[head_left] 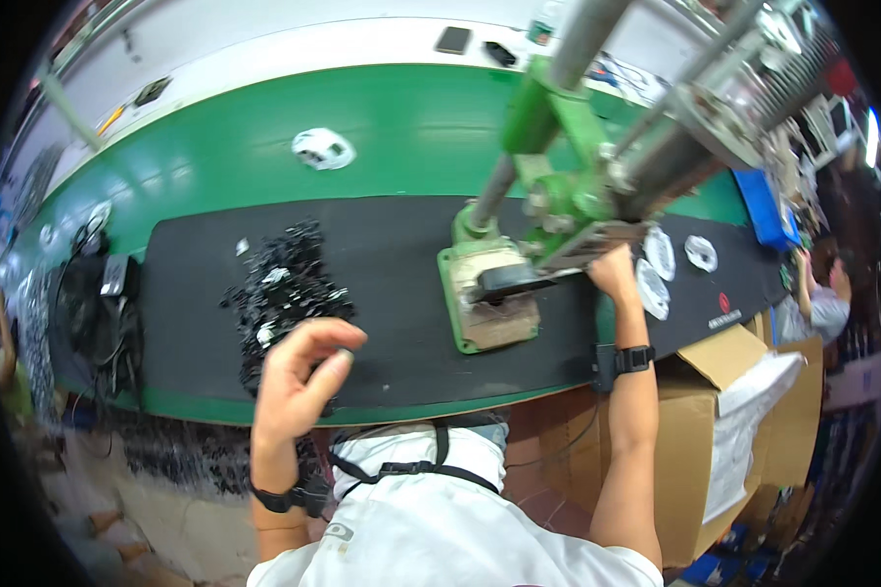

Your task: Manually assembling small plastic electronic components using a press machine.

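My left hand (301,380) hovers at the near edge of a pile of small black parts (289,269). Its fingers are bent, with thumb and fingertips apart and nothing visible between them. My right hand (613,271) is beside the head of a green hand press (568,210), which hides its fingers, so its grip does not show. Under the right wrist lies a green and black tool handle (605,333) with a cable. On the base plate (489,333) of the press sits a dark block (506,281).
A black mat (392,264) covers part of the green table. White shell-like parts (653,289) lie right of the press; another white part (323,149) is farther back. An open cardboard box (680,440) stands at the right, a blue bin (762,210) beyond, and another person (820,305) is there.
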The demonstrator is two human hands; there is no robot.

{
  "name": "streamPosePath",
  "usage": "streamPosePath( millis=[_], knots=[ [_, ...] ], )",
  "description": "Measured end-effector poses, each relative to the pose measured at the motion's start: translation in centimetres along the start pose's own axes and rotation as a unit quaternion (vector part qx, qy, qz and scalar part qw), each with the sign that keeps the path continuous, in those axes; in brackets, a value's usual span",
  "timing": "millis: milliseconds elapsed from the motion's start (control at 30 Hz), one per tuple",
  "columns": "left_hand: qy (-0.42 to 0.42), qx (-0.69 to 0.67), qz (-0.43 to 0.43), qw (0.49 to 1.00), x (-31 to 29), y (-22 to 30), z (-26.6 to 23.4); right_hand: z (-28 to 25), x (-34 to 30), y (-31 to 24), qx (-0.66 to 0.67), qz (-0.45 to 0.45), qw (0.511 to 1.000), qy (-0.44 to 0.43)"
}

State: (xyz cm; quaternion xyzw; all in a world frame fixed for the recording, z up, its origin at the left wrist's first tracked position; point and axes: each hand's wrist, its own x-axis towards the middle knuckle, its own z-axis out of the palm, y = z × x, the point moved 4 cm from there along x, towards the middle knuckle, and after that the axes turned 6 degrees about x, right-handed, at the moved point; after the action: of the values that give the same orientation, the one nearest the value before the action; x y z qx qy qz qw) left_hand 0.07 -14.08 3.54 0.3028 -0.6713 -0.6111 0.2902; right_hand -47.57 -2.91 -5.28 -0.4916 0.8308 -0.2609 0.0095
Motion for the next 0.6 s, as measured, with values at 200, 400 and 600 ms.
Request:
streamPosePath(
  millis=[200, 400, 600],
  knots=[
    [-0.03, -0.051, -0.046, 0.997, -5.1, -4.7, 3.3, -1.7, -2.6, 2.7, -0.108, 0.051, 0.99, 0.072],
    [-0.161, -0.078, -0.126, 0.976, -6.0, -6.1, 6.9, -7.2, -17.8, -10.6, 0.224, 0.057, 0.959, 0.165],
    [-0.249, -0.138, -0.201, 0.938, -6.2, -6.3, 7.3, -0.6, -18.6, -26.3, 0.187, -0.32, 0.906, -0.202]
  ],
)
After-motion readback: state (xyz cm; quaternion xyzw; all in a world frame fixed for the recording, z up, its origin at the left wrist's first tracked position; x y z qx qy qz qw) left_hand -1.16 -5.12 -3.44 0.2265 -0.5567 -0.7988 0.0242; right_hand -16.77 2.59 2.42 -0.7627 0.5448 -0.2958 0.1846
